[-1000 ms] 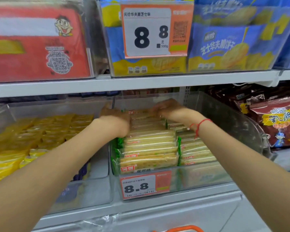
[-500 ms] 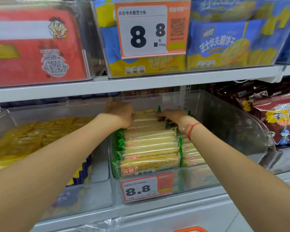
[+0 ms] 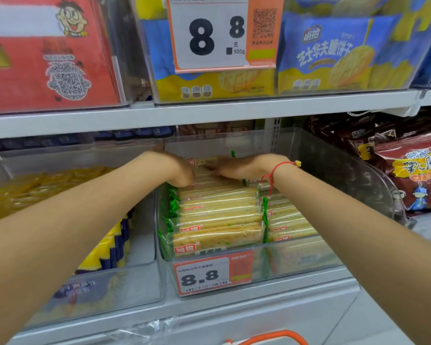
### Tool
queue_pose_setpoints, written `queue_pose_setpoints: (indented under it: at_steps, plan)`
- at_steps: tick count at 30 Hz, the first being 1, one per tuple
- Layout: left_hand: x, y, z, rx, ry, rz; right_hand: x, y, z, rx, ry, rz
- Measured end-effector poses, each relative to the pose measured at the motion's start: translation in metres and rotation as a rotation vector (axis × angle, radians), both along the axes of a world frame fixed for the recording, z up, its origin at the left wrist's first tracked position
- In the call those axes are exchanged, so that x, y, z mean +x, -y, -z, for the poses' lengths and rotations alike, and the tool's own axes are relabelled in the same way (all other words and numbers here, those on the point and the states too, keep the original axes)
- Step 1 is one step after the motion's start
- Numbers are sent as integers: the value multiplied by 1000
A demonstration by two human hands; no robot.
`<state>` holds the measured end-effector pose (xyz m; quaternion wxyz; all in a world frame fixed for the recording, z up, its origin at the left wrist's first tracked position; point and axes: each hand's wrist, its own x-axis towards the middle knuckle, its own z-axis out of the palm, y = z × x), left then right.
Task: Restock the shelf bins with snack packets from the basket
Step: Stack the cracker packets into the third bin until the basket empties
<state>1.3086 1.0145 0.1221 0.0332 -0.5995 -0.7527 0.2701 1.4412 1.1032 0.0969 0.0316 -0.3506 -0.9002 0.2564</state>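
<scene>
both hands are inside the clear middle bin at the back of the front-to-back rows of cracker packets. the left hand rests over the far end of the left row, toward 11 o'clock of the bin; whether its fingers grip a packet cannot be told, as they are hidden behind the wrist. the right hand, toward 12 o'clock, lies flat with fingers extended on the rear packets, pinching nothing. judged step: seating and squaring packets at the back of the bin. the next move likely calls for withdrawing both hands and reaching down to the basket, of which only an orange handle shows at 6 o'clock. count: two rows of packets; roughly seven visible in the left row, the remainder covered. one price tag on the bin front.
</scene>
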Motion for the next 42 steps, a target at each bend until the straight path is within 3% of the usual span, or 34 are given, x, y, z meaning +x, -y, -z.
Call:
queue_pose_setpoints:
  at_steps: [3,6,9,11,19,22,26,28,31,37,40,42]
  plan:
    - [-6,2,0,78,-42,12,-2,2,1,128,92,9]
    - [-8,3,3,-9,-172,-3,-4,2,13,130,185,12]
    - [5,-2,-2,-28,-233,-29,-1,1,9,67,105,62]
    - [11,-7,1,63,-261,42,0,0,2,112,97,58]
    - [-7,-23,17,85,-21,16,-6,-9,12,93,218,31]
    - [-6,-13,13,208,99,1,4,1,9,171,96,47]
    - [19,60,2,423,320,167,40,45,-5,112,-58,32]
    - [30,98,5,336,289,295,56,75,-3,182,22,-37]
    - [33,116,17,200,231,298,62,101,10,253,68,-54]
    - [39,102,21,219,179,230,55,96,11,235,36,-21]
    - [44,117,16,299,195,221,66,109,7,319,-70,127]
    - [44,129,10,333,180,259,81,119,-1,220,-124,180]
